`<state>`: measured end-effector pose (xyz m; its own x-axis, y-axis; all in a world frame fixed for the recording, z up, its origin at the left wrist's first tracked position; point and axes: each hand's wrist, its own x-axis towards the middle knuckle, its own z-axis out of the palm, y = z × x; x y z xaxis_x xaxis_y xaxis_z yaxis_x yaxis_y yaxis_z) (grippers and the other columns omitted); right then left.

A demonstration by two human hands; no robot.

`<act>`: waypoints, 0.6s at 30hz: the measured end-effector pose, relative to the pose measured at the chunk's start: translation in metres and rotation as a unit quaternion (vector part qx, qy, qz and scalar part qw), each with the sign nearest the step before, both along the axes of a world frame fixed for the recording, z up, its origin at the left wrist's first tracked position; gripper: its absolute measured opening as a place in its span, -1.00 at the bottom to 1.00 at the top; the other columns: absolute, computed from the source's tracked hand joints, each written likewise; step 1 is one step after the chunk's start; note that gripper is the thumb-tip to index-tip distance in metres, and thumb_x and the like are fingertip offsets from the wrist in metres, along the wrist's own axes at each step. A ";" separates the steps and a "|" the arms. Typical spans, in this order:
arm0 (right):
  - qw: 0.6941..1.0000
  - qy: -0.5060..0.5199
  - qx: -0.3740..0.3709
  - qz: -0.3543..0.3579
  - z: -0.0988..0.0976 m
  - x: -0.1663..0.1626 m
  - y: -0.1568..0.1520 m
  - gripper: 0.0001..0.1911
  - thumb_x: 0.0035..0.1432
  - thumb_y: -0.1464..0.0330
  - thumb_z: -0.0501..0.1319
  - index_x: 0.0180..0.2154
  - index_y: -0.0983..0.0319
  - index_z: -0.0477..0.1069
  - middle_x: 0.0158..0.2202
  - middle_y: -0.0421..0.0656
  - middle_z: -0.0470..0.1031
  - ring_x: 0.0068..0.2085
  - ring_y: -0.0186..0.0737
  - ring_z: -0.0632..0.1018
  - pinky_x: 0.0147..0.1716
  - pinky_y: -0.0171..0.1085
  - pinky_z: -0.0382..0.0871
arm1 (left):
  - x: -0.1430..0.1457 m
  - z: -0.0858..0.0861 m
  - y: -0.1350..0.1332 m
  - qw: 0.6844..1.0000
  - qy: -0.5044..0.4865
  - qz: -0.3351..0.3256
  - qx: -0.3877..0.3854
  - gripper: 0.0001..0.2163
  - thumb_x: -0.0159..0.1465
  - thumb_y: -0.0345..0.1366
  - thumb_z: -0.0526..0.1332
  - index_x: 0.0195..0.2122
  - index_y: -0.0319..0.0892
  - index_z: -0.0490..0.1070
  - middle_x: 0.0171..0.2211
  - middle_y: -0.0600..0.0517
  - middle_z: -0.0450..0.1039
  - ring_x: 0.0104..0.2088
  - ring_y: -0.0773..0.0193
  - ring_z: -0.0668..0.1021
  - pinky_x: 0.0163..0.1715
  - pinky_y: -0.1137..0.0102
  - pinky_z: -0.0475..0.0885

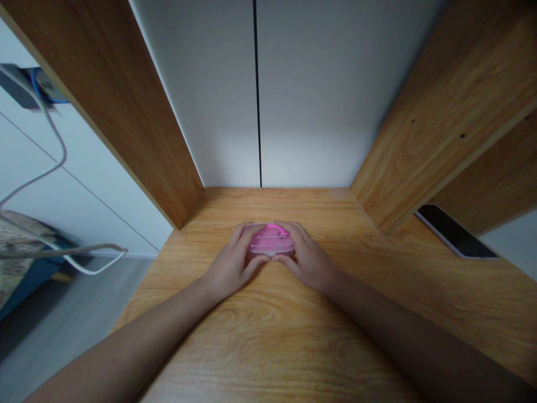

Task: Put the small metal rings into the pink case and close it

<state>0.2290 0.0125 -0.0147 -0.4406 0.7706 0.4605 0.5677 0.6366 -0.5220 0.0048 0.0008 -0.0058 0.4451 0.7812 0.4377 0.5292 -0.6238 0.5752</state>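
Pink case (271, 242) lies on the wooden desk (268, 336), far-centre, cupped between both hands: left hand (230, 264) wraps its left side, right hand (308, 258) its right, fingers curled, thumbs on its near edge.

head-worn view, looking down, close overhead
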 end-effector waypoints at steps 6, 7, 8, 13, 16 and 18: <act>1.000 -0.005 -0.004 -0.007 0.002 -0.001 -0.002 -0.35 0.24 0.33 0.29 0.28 0.12 0.10 0.16 0.02 0.34 0.17 0.05 0.41 0.16 0.08 0.36 | 0.001 0.001 -0.001 1.000 0.000 0.001 0.000 -0.49 0.35 -0.24 0.22 0.29 -0.05 0.14 0.18 -0.17 0.26 0.21 0.00 0.35 0.23 0.01 0.33; 1.000 -0.005 -0.005 -0.007 0.002 -0.001 -0.002 -0.35 0.24 0.34 0.29 0.28 0.13 0.10 0.16 0.03 0.34 0.17 0.05 0.41 0.16 0.08 0.37 | 0.001 0.001 0.000 1.000 0.000 0.000 0.000 -0.49 0.34 -0.25 0.22 0.29 -0.06 0.14 0.18 -0.17 0.26 0.21 0.00 0.35 0.22 0.01 0.33; 1.000 -0.005 -0.004 -0.007 0.002 -0.001 -0.002 -0.34 0.24 0.34 0.29 0.29 0.13 0.10 0.16 0.03 0.34 0.17 0.05 0.41 0.15 0.09 0.37 | 0.001 0.001 0.000 1.000 0.000 -0.001 -0.001 -0.50 0.34 -0.25 0.22 0.29 -0.06 0.14 0.18 -0.17 0.26 0.20 0.00 0.35 0.22 0.02 0.33; 1.000 -0.010 -0.003 -0.015 -0.002 -0.001 -0.001 -0.33 0.23 0.34 0.29 0.29 0.12 0.09 0.15 0.04 0.33 0.16 0.07 0.42 0.13 0.10 0.39 | 0.000 0.001 0.001 1.000 0.006 0.001 0.001 -0.49 0.34 -0.25 0.22 0.29 -0.09 0.13 0.17 -0.18 0.27 0.20 0.00 0.36 0.22 0.02 0.33; 1.000 -0.013 -0.004 -0.018 -0.002 -0.001 -0.001 -0.33 0.23 0.35 0.29 0.29 0.12 0.09 0.15 0.05 0.32 0.16 0.07 0.42 0.12 0.10 0.40 | 0.000 0.000 0.001 1.000 0.009 0.007 0.007 -0.50 0.34 -0.24 0.23 0.27 -0.09 0.14 0.16 -0.18 0.28 0.20 0.00 0.37 0.22 0.03 0.34; 1.000 -0.010 -0.004 -0.019 -0.001 -0.001 -0.002 -0.34 0.23 0.36 0.28 0.29 0.13 0.10 0.16 0.05 0.32 0.16 0.06 0.42 0.12 0.10 0.39 | 0.000 -0.001 0.001 1.000 0.013 0.010 0.011 -0.50 0.34 -0.24 0.22 0.27 -0.10 0.13 0.16 -0.18 0.28 0.18 0.00 0.38 0.21 0.03 0.35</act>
<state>0.2279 0.0104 -0.0159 -0.4204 0.7900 0.4463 0.6017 0.6109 -0.5145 0.0046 0.0022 -0.0071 0.4402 0.7808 0.4434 0.5569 -0.6248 0.5473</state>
